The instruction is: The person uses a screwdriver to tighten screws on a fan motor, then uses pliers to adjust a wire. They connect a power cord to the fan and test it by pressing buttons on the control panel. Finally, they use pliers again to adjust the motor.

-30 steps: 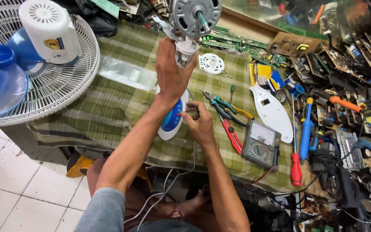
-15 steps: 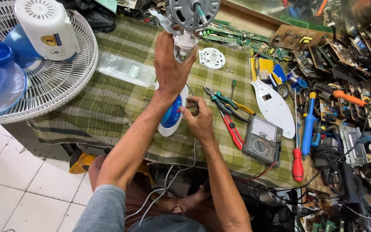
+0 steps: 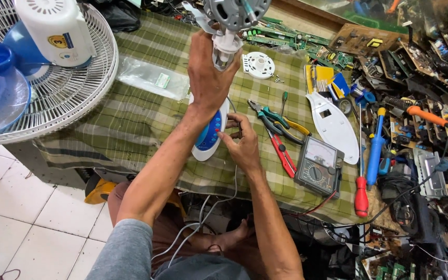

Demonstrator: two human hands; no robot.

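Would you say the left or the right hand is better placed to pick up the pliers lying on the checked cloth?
Probably the right hand: it rests at the fan's control panel, beside the pliers. The left hand is gripping the fan neck below the motor.

One fan motor [image 3: 237, 13], one multimeter [image 3: 318, 166], two screwdrivers [image 3: 361, 194], two pliers [image 3: 273, 116].

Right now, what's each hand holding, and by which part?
The left hand grips the fan motor assembly by its white neck, below the motor. The right hand pinches something small beside the blue-and-white control panel; what it is cannot be told.
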